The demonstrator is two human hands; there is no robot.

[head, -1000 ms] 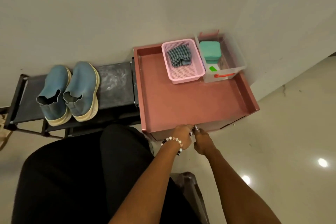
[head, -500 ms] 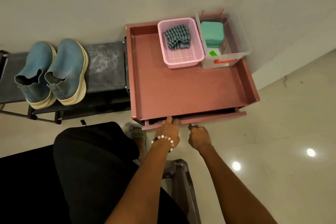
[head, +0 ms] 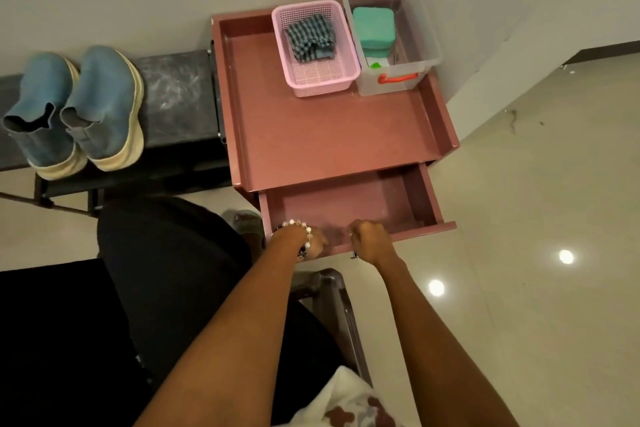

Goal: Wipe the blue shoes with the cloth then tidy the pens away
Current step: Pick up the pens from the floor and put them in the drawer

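The pink metal drawer is now pulled wide open — the left hand and right hand grip its near edge. No pens show inside. The checked cloth waits in the far pink plastic basket; the blue slip-on shoes sit far left, not wiped.

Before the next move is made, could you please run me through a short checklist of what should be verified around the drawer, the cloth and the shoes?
1. Pink cabinet drawer pulled out: ok, its inside is exposed.
2. Drawer holds visible contents: not ok, the part in view looks bare.
3. Checked grey cloth reachable: ok, it lies in the pink plastic basket on the cabinet top.
4. Pair of blue slip-on shoes ready for wiping: ok, side by side on the dark bench.
5. Hands free for the cloth: not ok, left hand and right hand are both at the drawer front.
6. Pens located: cannot tell.
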